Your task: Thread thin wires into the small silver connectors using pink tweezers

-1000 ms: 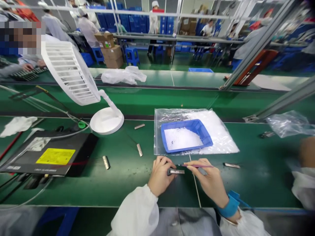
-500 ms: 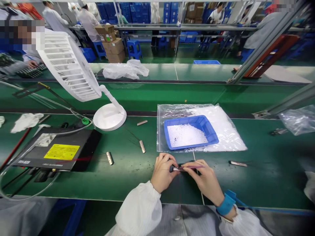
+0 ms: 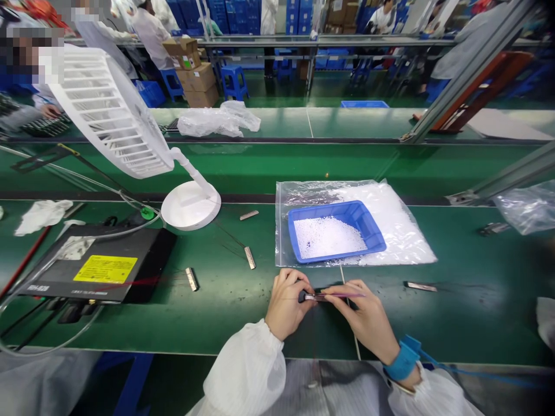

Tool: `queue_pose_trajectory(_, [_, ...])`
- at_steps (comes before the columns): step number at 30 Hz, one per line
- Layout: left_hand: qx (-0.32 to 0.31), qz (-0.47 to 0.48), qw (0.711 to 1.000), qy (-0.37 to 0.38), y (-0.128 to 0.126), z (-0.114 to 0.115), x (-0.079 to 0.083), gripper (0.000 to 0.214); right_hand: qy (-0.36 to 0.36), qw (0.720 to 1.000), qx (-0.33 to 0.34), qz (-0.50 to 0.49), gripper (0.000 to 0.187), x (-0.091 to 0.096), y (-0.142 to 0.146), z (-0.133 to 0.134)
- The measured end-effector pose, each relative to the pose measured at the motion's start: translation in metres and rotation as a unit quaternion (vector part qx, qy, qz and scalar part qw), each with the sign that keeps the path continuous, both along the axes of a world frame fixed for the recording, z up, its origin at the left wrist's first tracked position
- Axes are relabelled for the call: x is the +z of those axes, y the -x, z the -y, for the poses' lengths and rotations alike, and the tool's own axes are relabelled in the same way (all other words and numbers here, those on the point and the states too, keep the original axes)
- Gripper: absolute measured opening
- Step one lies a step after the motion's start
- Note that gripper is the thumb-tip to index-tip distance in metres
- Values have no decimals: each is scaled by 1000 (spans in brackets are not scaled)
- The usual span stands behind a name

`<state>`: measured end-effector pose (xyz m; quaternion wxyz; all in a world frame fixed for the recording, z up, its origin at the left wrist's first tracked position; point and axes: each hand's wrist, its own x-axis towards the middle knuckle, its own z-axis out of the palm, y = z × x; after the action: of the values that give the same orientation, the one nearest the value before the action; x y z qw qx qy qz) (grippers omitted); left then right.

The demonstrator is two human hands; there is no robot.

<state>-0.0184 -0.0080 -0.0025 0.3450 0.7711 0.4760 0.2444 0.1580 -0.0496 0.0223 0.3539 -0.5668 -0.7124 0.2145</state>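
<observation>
My left hand (image 3: 286,303) is closed on a small metal strip (image 3: 313,297), pinning it to the green bench near the front edge. My right hand (image 3: 363,315) pinches thin pink tweezers (image 3: 347,295), whose tips touch the strip's right end. A blue wrist strap (image 3: 403,359) circles my right wrist. Just beyond my hands a blue tray (image 3: 336,231) filled with tiny white beads rests on a clear plastic bag (image 3: 403,231) of the same beads.
Loose metal strips lie at left (image 3: 191,278), centre (image 3: 250,257), near the fan (image 3: 248,215) and right (image 3: 420,286). A white desk fan (image 3: 130,133) and a black box with a yellow label (image 3: 104,268) stand at left. Other workers are behind.
The view has tilted and steadied. My right hand brought the tweezers leftward onto the strip held by my left hand; since half a second ago both hands hardly moved.
</observation>
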Motion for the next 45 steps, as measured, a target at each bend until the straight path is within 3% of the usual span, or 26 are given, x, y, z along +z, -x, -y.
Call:
queue_pose_trajectory(17, [2, -3, 1000, 21, -1, 0, 5, 13, -21, 999, 15, 25, 10, -1, 0, -2])
queue_pose_trajectory(27, [5, -2, 1000, 13, -1, 0, 3, 10, -46, 993, 58, 97, 15, 5, 6, -2])
queue_pose_trajectory(45, [3, 4, 1000, 4, -1, 0, 4, 12, -53, 973, 116, 192, 19, 36, 12, -17])
